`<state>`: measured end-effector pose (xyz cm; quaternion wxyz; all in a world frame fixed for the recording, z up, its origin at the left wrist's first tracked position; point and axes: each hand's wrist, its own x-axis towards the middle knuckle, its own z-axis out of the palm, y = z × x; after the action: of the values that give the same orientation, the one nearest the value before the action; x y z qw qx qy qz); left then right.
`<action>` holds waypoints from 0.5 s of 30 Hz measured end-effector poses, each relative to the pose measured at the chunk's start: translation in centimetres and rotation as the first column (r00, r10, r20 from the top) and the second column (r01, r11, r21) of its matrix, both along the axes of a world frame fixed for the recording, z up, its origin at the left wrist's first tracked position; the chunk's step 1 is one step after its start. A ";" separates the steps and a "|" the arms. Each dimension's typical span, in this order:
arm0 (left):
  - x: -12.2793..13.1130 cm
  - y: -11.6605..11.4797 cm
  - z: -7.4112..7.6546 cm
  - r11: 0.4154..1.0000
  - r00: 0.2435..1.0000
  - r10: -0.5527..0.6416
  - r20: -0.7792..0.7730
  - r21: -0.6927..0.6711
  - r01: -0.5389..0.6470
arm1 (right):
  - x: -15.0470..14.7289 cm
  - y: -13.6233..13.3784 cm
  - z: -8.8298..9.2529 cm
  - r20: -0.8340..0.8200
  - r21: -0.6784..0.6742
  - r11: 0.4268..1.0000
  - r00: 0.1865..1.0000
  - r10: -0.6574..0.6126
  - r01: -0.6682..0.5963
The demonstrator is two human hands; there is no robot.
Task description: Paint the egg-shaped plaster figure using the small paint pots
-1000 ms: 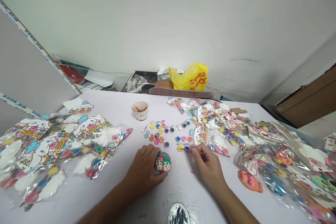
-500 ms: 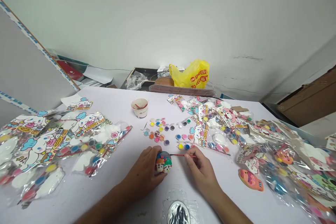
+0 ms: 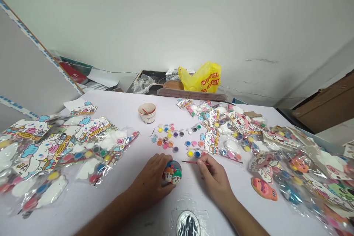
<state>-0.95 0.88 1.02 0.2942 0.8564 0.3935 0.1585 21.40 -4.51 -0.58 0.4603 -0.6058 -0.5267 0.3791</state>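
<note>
My left hand (image 3: 155, 177) is closed round the left side of a small painted figurine (image 3: 173, 173), whose blue, green, orange and white faces show past my fingers. My right hand (image 3: 214, 175) pinches a thin red paintbrush (image 3: 190, 162). The brush lies level, its dark tip pointing left toward the figurine with a small gap between them. Just beyond my hands sit joined paint pots (image 3: 195, 153) in yellow and blue, with further strips of colored paint pots (image 3: 165, 143) behind. A paper cup (image 3: 147, 113) with red sticks in it stands farther back.
Clear bags of white figures and paints (image 3: 96, 147) cover the left side, and more packed kits (image 3: 240, 132) the right. A painted orange fish piece (image 3: 264, 189) lies at right. An oval shiny object (image 3: 188, 224) is near the front edge. A yellow plastic bag (image 3: 203, 77) sits behind the table.
My right hand has drawn slightly right, so the brush tip has come away from the figurine. The figurine is turned or tilted a little in my left hand.
</note>
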 end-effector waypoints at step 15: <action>-1.3 0.6 -0.5 0.993 0.996 0.048 -0.073 0.113 -0.040 | 0.4 0.1 -0.3 -0.027 0.012 1.000 1.000 -0.002 0.002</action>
<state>-2.30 1.52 0.51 0.2274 0.8680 0.4138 0.1540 21.77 -4.43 -0.85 0.4712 -0.5984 -0.5221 0.3837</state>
